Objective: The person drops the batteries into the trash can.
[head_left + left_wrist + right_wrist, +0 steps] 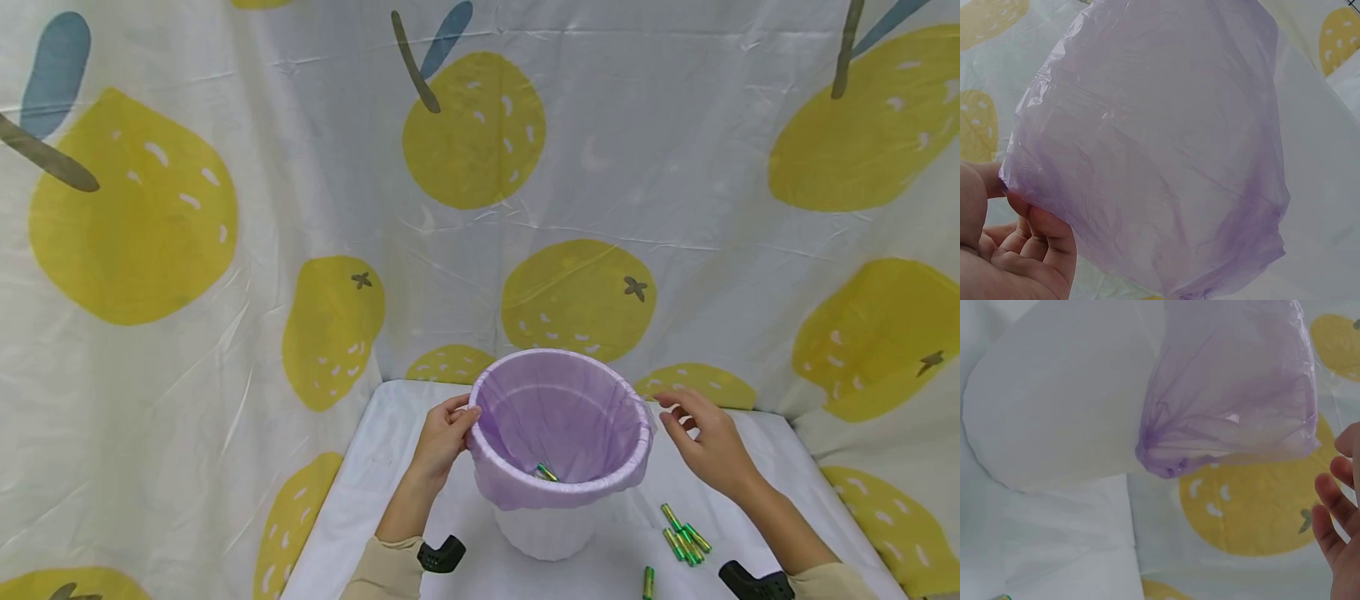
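1. A white bin [543, 532], wider at the top than at the base, appears to stand upright on a table in front of a seated or standing person; from where I stand I cannot tell which.

2. A thin lilac liner [525, 417] lines the inside and folds outward over the rim, hanging partway down the outside. That fold probably stops it slipping in; the wrist views show its loose skirt, see-through and gathered at the bottom.

3. The left hand [440, 437] pinches the liner at the left of the rim, thumb over the edge and fingers outside — likely to steady the bin or keep the plastic in place.

4. The right hand [708, 446] is at the right of the rim, fingers loosely bent and grasping nothing that I can see. In its own wrist view, the fingertips are just beside the liner, apart from it.

5. A few green-and-gold cylinders [547, 472], which look like batteries, lie inside the liner. A loose cluster [682, 535] of the same kind is on the table, right of the bin and nearer the person, with a single one [648, 582] nearer again.

6. The table [450, 517] is covered in white. Behind it and at both sides hangs a pale curtain [330, 167] printed with big yellow fruit — stalks, blue leaves, white flecks.

7. Beige sleeves [386, 571] end at the wrists, by black devices [441, 554].
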{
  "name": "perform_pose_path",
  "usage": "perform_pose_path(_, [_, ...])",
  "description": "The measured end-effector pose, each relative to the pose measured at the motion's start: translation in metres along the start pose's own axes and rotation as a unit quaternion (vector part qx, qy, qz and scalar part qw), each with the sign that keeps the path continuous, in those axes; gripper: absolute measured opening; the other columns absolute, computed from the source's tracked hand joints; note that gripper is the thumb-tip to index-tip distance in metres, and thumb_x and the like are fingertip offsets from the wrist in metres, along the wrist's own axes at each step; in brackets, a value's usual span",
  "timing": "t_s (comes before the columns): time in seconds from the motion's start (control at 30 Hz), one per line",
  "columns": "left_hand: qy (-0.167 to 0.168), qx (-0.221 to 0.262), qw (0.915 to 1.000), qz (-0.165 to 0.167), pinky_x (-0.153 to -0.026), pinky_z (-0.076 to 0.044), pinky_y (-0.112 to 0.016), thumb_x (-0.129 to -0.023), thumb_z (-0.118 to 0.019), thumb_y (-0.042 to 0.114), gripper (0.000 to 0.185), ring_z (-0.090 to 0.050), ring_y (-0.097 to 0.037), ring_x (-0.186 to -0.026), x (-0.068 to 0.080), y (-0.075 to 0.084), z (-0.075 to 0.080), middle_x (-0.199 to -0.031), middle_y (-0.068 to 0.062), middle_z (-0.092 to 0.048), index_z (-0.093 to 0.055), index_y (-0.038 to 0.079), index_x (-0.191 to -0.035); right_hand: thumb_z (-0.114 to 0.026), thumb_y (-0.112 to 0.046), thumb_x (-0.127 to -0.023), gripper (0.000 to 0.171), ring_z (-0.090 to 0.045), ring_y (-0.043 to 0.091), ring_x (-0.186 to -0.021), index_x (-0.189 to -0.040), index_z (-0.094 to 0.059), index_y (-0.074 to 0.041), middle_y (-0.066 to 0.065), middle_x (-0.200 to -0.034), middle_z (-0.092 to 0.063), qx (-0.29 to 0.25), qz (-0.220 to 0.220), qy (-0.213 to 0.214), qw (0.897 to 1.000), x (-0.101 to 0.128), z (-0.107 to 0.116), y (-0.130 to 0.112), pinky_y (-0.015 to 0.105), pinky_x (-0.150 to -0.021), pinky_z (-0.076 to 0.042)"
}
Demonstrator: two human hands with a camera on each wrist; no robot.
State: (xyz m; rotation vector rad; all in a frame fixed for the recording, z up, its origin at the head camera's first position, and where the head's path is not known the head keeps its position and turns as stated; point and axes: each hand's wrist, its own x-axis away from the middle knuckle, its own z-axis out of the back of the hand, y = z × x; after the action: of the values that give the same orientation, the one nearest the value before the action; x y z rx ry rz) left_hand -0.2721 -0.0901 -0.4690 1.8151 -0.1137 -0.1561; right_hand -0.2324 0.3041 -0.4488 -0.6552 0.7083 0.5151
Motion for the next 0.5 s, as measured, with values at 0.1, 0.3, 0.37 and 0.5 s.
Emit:
perform_pose_path(0.1, [-0.002,0.002,1.0000,0.001,-0.065,-0.054,-0.022,-0.101,-0.066,0.008,0.046,-0.060,-0.007,-0.070,0.001,0.000,0.000,-0.081,-0.001,-0.063,-0.052,-0.012,-0.140,-0.072,0.017,-0.082,0.037,-0.058,0.007,-0.082,-0.115,-0.070,0.000,0.006,-0.100,-0.067,0.006,-0.003,0.003,1.000,0.005,0.001,0.002,0.010,-0.070,-0.047])
perform_pose_path(0.3, [-0.001,0.001,1.0000,0.004,-0.066,-0.054,-0.022,-0.101,-0.066,0.008,0.046,-0.060,-0.007,-0.071,0.000,-0.002,0.002,-0.081,0.000,-0.062,-0.052,-0.012,-0.140,-0.074,0.015,-0.081,0.041,-0.059,0.008,-0.083,-0.118,-0.071,-0.002,0.003,-0.101,-0.066,0.016,-0.010,0.003,1.000,0.015,0.002,0.008,0.011,-0.069,-0.048])
perform_pose_path(0.37, [-0.001,0.001,1.0000,0.003,-0.066,-0.054,-0.022,-0.102,-0.066,0.009,0.046,-0.059,-0.007,-0.070,-0.001,-0.002,0.002,-0.081,0.000,-0.062,-0.052,-0.012,-0.141,-0.075,0.015,-0.081,0.041,-0.059,0.008,-0.083,-0.118,-0.071,-0.002,0.004,-0.103,-0.067,0.018,-0.014,0.002,1.000,0.019,0.002,0.010,0.011,-0.069,-0.048])
perform_pose_path(0.5, [-0.001,0.001,1.0000,0.001,-0.065,-0.054,-0.022,-0.101,-0.066,0.009,0.047,-0.059,-0.007,-0.070,-0.001,-0.002,0.001,-0.083,-0.001,-0.062,-0.052,-0.012,-0.141,-0.074,0.015,-0.082,0.039,-0.058,0.006,-0.084,-0.118,-0.070,0.000,0.007,-0.106,-0.067,0.019,-0.028,0.003,0.999,0.027,0.002,0.014,0.010,-0.069,-0.047])
